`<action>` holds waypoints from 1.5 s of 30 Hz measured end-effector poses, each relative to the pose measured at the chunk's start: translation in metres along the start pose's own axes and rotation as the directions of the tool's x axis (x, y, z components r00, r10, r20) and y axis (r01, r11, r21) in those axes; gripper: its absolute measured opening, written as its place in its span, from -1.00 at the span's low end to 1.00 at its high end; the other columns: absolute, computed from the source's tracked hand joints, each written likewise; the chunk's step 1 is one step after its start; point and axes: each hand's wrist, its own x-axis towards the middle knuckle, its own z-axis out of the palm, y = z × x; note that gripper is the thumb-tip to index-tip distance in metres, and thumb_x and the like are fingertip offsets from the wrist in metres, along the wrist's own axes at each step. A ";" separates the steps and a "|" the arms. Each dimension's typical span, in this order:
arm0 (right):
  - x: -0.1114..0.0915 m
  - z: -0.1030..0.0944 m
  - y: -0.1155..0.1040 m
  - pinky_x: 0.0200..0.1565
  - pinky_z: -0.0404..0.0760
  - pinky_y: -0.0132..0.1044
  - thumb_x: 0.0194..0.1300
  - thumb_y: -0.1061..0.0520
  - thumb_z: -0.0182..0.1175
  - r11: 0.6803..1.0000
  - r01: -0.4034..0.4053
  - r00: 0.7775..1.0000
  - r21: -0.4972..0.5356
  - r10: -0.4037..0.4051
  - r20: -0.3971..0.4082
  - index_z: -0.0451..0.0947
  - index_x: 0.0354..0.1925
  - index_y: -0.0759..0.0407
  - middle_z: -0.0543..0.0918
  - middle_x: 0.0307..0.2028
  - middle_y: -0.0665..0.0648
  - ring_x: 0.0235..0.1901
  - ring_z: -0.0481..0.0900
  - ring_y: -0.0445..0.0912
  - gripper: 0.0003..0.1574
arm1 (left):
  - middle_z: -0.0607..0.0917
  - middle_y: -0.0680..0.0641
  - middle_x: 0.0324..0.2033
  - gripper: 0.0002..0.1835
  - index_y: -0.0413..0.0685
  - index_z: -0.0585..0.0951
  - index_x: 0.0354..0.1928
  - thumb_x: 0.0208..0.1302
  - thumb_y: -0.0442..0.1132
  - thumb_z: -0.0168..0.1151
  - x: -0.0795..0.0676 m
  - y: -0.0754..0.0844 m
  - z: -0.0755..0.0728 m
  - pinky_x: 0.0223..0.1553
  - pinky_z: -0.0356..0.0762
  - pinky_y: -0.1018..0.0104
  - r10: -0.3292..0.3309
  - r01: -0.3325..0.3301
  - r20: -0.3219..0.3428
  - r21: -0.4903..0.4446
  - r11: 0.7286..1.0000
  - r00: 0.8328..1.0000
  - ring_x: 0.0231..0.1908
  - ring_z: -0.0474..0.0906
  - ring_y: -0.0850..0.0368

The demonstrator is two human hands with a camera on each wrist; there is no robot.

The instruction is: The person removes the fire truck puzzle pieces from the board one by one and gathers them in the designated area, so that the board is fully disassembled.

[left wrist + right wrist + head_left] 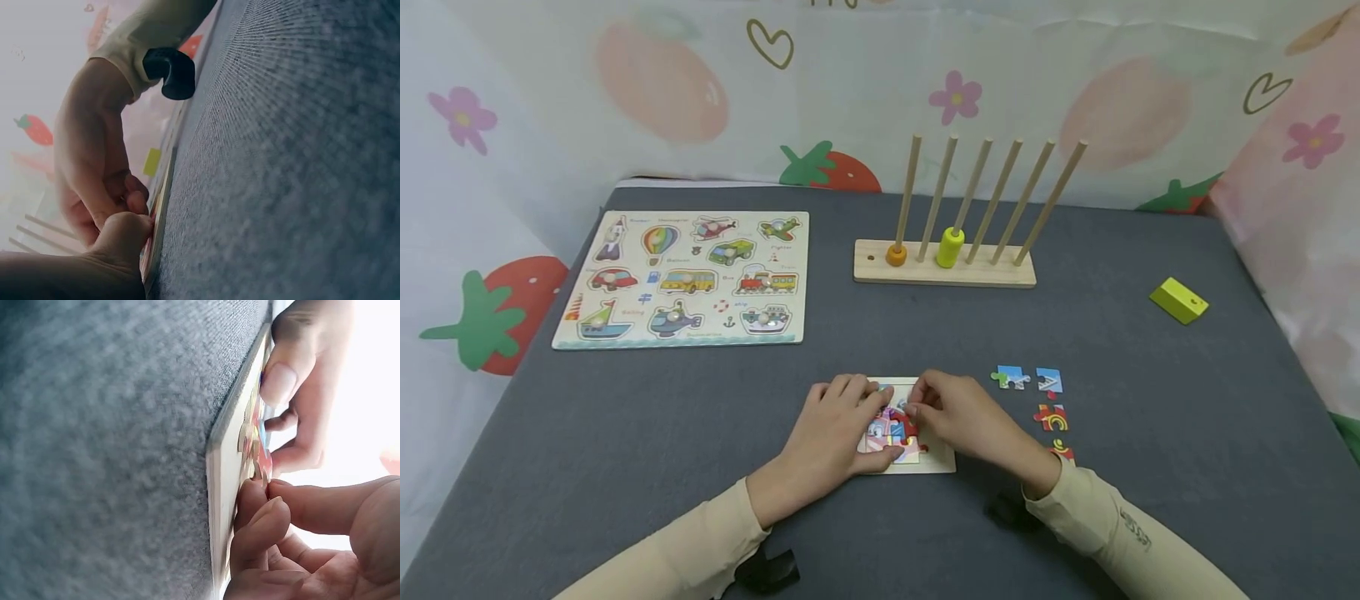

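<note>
A small wooden jigsaw board (942, 457) lies on the table near its front, with several coloured pieces fitted on its left part. My left hand (831, 425) rests on the board's left side, fingers spread over the pieces and thumb along the lower edge. From the right, my right hand (966, 414) pinches a puzzle piece (265, 464) between thumb and fingertips, tilted up from the board in the right wrist view. The fingers hide much of its picture. Just right of the board lie several loose puzzle pieces (1051, 417).
A vehicle peg puzzle (715, 257) lies at the back left. Behind the jigsaw stands a wooden rack (985, 276) of upright rods, carrying an orange bead (897, 255) and yellow-green beads (950, 247). A yellow block (1179, 301) sits at the right.
</note>
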 end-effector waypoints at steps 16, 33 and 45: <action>0.000 0.001 -0.002 -0.53 0.40 -0.38 0.28 0.16 0.25 0.999 0.032 0.999 -0.031 -0.033 -0.021 0.54 -0.36 0.15 0.57 -0.54 -0.04 -0.60 0.43 -0.24 -0.89 | 0.51 0.00 -0.13 -0.27 0.06 0.58 0.12 0.07 0.43 0.17 -0.001 0.000 0.003 -0.13 0.37 0.07 -0.009 0.010 -0.017 0.029 1.000 1.000 -0.07 0.43 0.05; -0.011 -0.029 0.010 -0.46 0.46 -0.26 0.33 0.08 0.21 0.994 -0.080 0.997 0.070 0.081 -0.018 0.55 -0.32 0.10 0.64 -0.46 0.00 -0.51 0.51 -0.14 -0.87 | 0.51 0.00 -0.11 -0.26 0.05 0.56 0.14 0.08 0.42 0.18 0.000 0.001 0.002 -0.12 0.34 0.05 -0.017 0.017 0.002 -0.002 1.000 1.000 -0.05 0.43 0.03; -0.052 -0.074 0.060 -0.50 0.48 -0.25 0.34 0.05 0.19 0.984 -0.178 0.982 -0.021 0.176 -0.065 0.53 -0.27 0.14 0.61 -0.46 0.07 -0.55 0.49 -0.10 -0.83 | 0.50 0.01 -0.15 -0.27 0.04 0.57 0.13 0.07 0.39 0.20 0.001 -0.001 0.004 -0.11 0.31 0.04 -0.007 0.007 -0.004 -0.039 0.999 1.000 -0.09 0.41 0.05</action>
